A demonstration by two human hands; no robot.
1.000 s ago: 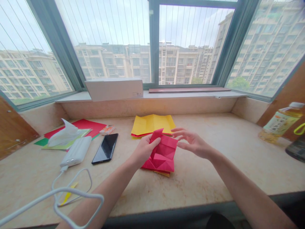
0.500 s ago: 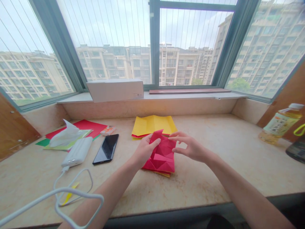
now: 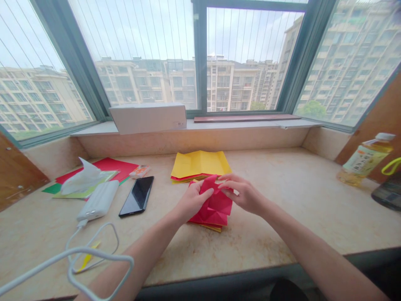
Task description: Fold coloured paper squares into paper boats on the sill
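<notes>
Pink paper [image 3: 219, 204]: between hands, near desk [image 3: 266, 238] — apparently mid-fold
Left hand [image 3: 194, 201]: fingers clamped on its left side
Right hand [image 3: 247, 194]: fingers seemingly pinching its upper edge
Crease: calls for steady left hold

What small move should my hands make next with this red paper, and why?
Probably press the upper fold flat with the right hand: its fingers are already at the top edge of the red paper, the left hand grips the other side, and the folds there look raised.
</notes>
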